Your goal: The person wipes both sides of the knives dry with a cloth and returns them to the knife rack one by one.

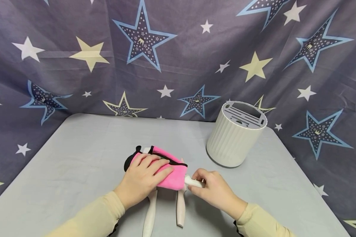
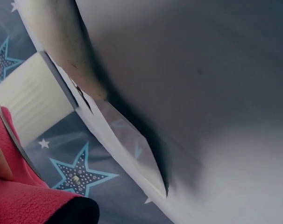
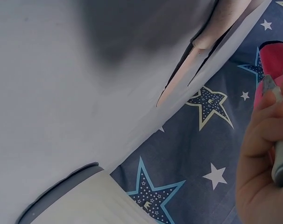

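Note:
My left hand (image 1: 143,177) grips a pink fleece cloth (image 1: 176,177) with black trim, fingers spread across its top. The cloth is folded around the blade of a knife, and a grey strip of that blade (image 2: 13,133) shows between the folds in the left wrist view. With thumb and fingers, my right hand (image 1: 216,191) holds this knife's white handle (image 1: 194,181) at the cloth's right side. Below the cloth lie two more knives, one with its pale handle (image 1: 149,214) at left, the other handle (image 1: 181,209) at right; the cloth partly hides both.
A cream ribbed knife block (image 1: 237,141) with a grey slotted top stands at the back right of the grey-covered table (image 1: 86,154). Behind the table hangs a dark curtain (image 1: 178,59) printed with stars.

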### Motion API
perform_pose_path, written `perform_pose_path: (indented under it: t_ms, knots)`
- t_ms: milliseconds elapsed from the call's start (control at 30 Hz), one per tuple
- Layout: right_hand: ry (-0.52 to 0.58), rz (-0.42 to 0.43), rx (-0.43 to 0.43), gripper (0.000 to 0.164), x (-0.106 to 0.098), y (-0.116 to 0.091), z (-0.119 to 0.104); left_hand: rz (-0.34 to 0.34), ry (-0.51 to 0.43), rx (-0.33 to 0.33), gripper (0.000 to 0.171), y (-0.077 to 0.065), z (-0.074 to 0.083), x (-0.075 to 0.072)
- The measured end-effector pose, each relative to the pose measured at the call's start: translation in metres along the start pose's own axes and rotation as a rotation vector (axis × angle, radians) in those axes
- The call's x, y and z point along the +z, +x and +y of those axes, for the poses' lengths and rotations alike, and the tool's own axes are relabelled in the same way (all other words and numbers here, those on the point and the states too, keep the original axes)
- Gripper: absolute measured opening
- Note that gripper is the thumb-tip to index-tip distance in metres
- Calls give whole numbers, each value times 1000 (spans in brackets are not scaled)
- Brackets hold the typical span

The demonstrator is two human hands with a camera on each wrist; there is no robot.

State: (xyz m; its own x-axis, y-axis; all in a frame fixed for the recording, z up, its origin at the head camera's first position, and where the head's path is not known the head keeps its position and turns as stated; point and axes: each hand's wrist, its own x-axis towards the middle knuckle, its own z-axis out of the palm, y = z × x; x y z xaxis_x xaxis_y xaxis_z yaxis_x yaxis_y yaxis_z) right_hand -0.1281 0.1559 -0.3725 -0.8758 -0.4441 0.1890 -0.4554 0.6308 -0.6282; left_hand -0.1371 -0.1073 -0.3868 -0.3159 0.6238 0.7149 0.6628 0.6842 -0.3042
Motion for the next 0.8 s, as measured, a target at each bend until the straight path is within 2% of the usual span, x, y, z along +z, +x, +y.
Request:
perform_pose_path:
  t_ms: [167,333,567,800]
  knots:
    - [0,6,-9,12,0,1,-1,14,6,-4,34,3,5,2]
    - [-2,10,-1,12,-1,1,-2,7,4,-7,35,2,4,3]
    - [11,8,12,11,-3,0,0,-11,-12,-2,61,-2,-2,1]
    - [18,8,42,11,-5,-3,2,-25,-1,-36,76,-10,-10,-1]
